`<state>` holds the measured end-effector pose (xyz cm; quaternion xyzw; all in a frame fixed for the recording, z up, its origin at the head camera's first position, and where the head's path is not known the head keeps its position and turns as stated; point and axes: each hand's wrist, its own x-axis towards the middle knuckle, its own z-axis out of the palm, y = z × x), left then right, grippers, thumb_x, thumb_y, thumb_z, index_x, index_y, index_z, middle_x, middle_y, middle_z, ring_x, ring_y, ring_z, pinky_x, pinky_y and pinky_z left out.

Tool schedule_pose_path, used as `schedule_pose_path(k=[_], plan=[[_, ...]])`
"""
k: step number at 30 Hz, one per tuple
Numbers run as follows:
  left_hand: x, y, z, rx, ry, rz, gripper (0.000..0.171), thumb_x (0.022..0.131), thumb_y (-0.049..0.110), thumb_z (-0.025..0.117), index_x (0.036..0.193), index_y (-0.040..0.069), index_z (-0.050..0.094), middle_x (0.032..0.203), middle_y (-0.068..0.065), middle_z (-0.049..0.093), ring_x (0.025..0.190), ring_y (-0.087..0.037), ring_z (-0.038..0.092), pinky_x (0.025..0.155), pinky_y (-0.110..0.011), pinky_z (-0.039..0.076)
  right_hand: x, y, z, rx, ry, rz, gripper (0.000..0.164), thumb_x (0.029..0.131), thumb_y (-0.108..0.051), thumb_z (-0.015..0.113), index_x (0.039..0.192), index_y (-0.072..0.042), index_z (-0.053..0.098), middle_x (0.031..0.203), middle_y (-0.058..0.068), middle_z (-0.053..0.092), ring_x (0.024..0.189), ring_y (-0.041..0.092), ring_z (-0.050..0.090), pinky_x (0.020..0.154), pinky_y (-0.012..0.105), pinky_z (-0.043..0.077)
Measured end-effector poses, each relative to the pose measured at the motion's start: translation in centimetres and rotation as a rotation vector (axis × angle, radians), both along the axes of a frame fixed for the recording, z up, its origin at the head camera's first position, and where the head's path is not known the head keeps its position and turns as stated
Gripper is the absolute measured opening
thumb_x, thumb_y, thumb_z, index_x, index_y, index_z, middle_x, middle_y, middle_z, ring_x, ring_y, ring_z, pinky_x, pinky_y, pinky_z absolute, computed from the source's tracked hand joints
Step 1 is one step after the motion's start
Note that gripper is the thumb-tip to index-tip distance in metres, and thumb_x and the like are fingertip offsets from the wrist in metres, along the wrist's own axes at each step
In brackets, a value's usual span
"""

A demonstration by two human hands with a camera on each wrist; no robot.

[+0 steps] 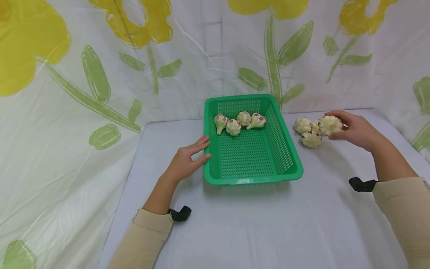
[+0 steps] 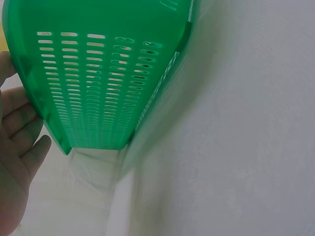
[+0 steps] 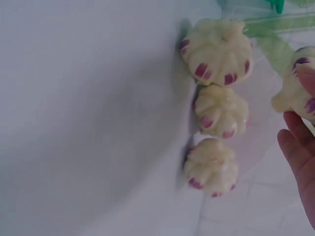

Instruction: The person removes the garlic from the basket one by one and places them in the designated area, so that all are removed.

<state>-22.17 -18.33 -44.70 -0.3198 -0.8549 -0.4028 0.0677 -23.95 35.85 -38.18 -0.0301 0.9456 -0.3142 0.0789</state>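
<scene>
A green plastic basket (image 1: 248, 181) stands mid-table with several garlic bulbs (image 1: 233, 127) grouped toward its far end. My left hand (image 1: 184, 160) rests its fingertips against the basket's left rim, fingers fairly straight; the left wrist view shows them along the slotted wall (image 2: 93, 73). To the right of the basket, my right hand (image 1: 357, 129) grips a cream garlic bulb with purple marks (image 1: 330, 125) between thumb and fingers, above the table. Beside it, three more garlic bulbs (image 3: 216, 51) sit close together on the table. Part of the held bulb (image 3: 298, 91) lies outside the right wrist view.
A white cloth covers the table (image 1: 268, 224). Behind and to the left hangs a pale curtain (image 1: 198, 74) with yellow flowers and green leaves, meeting the table's back edge just beyond the basket. Black straps with small mounts (image 1: 180, 213) sit at both wrists.
</scene>
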Motion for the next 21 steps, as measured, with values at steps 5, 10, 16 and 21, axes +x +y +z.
schedule_pose_path(k=[5,10,16,21], plan=[[0.0,-0.1,-0.1,-0.002,0.003,0.000,0.050,0.095,0.027,0.067,0.141,0.010,0.055,0.152,0.005,0.045,0.142,-0.009,0.039,0.112,-0.039,0.040,0.6,1.2,-1.2,0.006,-0.054,-0.006,0.079,0.086,-0.026,0.078,0.151,-0.017,0.035,0.151,0.017,0.036,0.138,0.040,0.034,0.101,0.045,0.046],[0.1,-0.2,-0.1,-0.004,0.003,0.002,0.050,0.095,0.026,0.067,0.140,0.006,0.055,0.152,0.004,0.045,0.142,-0.011,0.039,0.111,-0.042,0.041,1.0,2.0,-2.6,0.008,-0.086,-0.003,0.077,0.086,-0.024,0.077,0.150,-0.015,0.036,0.149,0.017,0.037,0.132,0.037,0.037,0.084,0.015,0.046],[0.1,-0.1,-0.2,-0.008,0.007,0.005,0.049,0.096,0.027,0.066,0.140,0.008,0.056,0.151,0.005,0.045,0.142,-0.010,0.039,0.111,-0.040,0.041,1.1,2.9,-3.7,0.027,-0.089,0.019,0.079,0.085,-0.024,0.079,0.150,-0.011,0.035,0.150,0.025,0.033,0.128,0.041,0.040,0.086,0.024,0.047],[0.1,0.0,-0.1,0.002,0.018,0.002,0.049,0.095,0.027,0.067,0.140,0.010,0.056,0.151,0.002,0.047,0.142,-0.011,0.040,0.111,-0.041,0.041,1.0,3.6,-4.3,0.044,-0.082,0.045,0.081,0.084,-0.024,0.079,0.150,-0.007,0.035,0.144,0.030,0.038,0.126,0.046,0.041,0.090,0.039,0.047]])
